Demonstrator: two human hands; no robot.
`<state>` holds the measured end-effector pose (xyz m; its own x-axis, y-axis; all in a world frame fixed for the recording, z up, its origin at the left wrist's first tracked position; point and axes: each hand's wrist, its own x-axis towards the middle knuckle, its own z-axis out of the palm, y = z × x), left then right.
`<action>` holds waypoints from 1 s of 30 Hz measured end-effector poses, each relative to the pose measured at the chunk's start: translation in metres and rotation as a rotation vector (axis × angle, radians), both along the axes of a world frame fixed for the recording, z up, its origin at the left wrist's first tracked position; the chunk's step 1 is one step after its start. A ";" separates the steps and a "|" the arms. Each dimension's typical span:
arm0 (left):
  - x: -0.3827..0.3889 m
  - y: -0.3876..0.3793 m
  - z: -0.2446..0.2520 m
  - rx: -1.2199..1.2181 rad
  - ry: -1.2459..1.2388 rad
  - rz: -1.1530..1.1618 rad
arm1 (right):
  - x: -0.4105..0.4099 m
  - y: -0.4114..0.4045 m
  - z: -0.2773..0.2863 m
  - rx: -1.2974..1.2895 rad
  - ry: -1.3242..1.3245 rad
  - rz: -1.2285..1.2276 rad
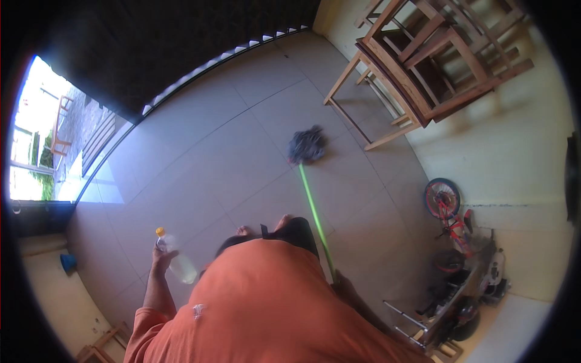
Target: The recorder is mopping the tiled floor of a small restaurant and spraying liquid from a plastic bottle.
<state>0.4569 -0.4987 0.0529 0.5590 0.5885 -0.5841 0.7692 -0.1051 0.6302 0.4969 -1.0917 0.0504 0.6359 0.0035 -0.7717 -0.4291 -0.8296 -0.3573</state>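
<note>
My left hand [163,255] grips a clear plastic bottle [182,267] around its upper part. The bottle has a yellow cap [160,232] and holds a pale liquid; it tilts, cap end away from me. Down at my right side, my right hand [343,282] is closed around the green handle of a mop [315,211]; shadow hides most of its fingers. The mop's grey head [307,144] rests on the tiled floor [204,177] ahead of my bare feet.
Wooden chairs [426,77] are stacked on a wooden table [392,100] against the right wall. Below them lean a small red bicycle [454,222] and other gear. A dark gate [181,50] spans the far side, with a bright opening at left. A blue object [68,263] sits by the left wall.
</note>
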 end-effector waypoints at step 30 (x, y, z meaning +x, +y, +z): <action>-0.160 -0.238 -0.008 -0.003 0.006 0.395 | 0.058 -0.171 0.019 0.118 0.126 0.053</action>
<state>0.2964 -0.7369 0.0453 0.2861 0.7561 -0.5886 0.7536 0.2018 0.6255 0.5545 -1.2630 0.0694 0.5310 0.1299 -0.8374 -0.4329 -0.8079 -0.3998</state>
